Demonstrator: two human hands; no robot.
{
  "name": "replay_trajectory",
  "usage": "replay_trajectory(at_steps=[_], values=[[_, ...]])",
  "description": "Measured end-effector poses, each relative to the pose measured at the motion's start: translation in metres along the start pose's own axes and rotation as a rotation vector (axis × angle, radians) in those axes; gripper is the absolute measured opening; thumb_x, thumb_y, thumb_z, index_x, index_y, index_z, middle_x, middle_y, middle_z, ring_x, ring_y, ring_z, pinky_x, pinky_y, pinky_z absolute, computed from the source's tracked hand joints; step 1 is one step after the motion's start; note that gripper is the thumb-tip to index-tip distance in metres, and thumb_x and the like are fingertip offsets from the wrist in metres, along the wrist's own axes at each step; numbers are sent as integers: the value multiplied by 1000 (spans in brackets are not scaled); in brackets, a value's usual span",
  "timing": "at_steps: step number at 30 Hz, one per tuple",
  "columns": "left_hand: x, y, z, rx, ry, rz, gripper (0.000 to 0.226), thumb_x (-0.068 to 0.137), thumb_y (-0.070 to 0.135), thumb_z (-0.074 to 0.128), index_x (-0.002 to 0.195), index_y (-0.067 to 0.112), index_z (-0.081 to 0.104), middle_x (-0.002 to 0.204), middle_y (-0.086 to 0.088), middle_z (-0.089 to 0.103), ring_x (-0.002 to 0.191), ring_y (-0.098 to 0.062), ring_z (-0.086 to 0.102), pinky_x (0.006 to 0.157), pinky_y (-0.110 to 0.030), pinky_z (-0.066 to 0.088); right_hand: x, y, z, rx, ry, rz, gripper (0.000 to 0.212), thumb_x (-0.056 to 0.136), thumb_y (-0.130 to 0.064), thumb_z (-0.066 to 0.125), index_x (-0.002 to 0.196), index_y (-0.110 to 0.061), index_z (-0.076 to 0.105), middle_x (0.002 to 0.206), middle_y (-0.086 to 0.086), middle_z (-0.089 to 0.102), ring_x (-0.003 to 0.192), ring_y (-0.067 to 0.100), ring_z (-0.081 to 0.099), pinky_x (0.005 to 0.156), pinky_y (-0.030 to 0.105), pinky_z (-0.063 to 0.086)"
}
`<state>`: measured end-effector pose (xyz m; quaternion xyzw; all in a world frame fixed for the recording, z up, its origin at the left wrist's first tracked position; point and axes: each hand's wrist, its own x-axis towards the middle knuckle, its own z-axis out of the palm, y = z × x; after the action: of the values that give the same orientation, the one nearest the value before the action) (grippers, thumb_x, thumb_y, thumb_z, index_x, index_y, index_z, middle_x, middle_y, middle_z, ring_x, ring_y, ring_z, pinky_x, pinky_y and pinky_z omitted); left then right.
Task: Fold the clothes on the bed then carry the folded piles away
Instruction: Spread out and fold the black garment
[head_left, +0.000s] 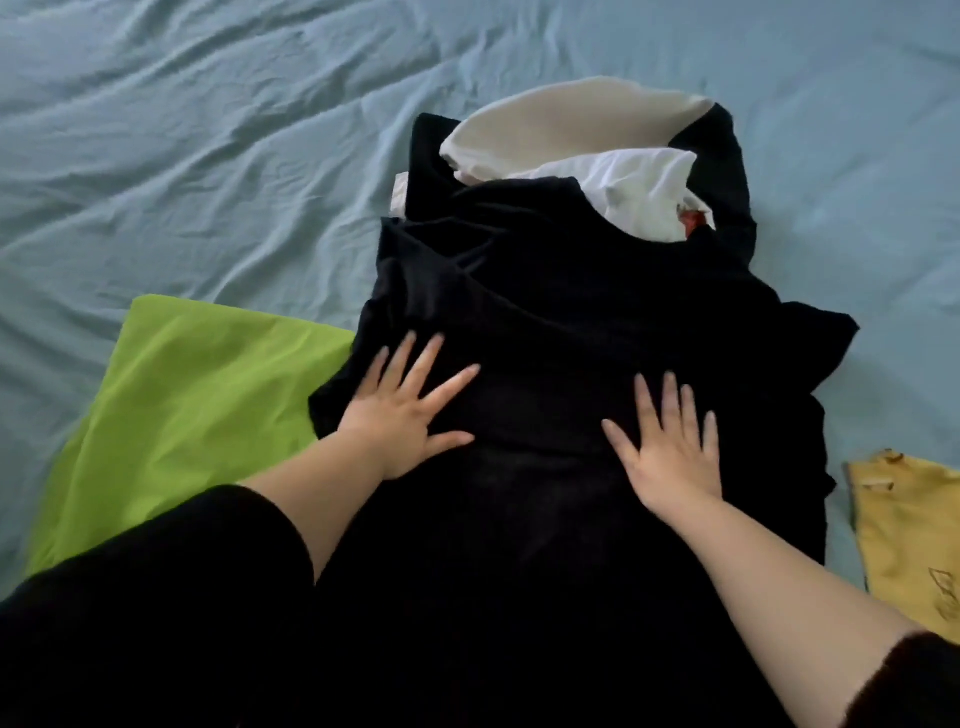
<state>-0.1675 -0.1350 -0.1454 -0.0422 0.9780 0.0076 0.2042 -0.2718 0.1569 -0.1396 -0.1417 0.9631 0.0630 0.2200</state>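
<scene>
Wrinkled pale blue bed sheet (208, 156) fills the frame; black garment (561, 322) spread down its centre, over cream (571, 119) and white clothes (623, 182) at upper centre. Lime green cloth (197, 405) lower left, yellow cloth (909, 530) lower right. Left hand (405, 415) and right hand (670, 452), fingers straight and splayed, press flat on the black garment.

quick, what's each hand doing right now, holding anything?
Left hand: open, fingers spread flat on the black garment, holding nothing.
Right hand: open, fingers spread flat on the same garment, holding nothing.
</scene>
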Motion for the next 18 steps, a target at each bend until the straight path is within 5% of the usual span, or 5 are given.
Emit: replay_trajectory(at_steps=[4,9,12,15,18], values=[[-23,48,1,-28,122,-179,75,85,75,5,145,41,-23,159,-11,-15,145,-35,-18,110,-56,-18,-18,-7,4,121,47,149,73,89,-67,-2,149,-29,-19,160,7,-19,148,21,-17,120,48,-7],[-113,108,49,-2,107,183,73,88,73,20,151,39,8,161,-5,14,148,-31,1,112,-65,7,-119,7,63,2,58,-357,67,95,-64,11,153,-33,-3,162,0,-6,150,18,0,121,47,2],[-141,94,71,4,-11,17,75,85,78,11,150,43,1,161,-2,2,147,-31,-5,113,-63,5,-159,74,94,-19,34,-110,72,93,-67,7,154,-29,-4,162,5,-6,150,21,-2,120,43,1],[-161,101,66,-32,-67,-132,74,80,78,-6,144,44,-25,155,2,-28,142,-26,-28,113,-56,-9,-183,96,94,-19,-37,-83,73,92,-67,0,152,-26,-12,161,5,-12,149,20,-4,120,41,0],[-202,113,52,-46,-81,-144,72,84,72,-4,149,41,-13,161,-1,-5,145,-23,-14,116,-54,0,-217,103,92,58,-128,-122,70,92,-65,7,145,-36,-28,156,-4,-31,145,13,-24,120,42,-10]])
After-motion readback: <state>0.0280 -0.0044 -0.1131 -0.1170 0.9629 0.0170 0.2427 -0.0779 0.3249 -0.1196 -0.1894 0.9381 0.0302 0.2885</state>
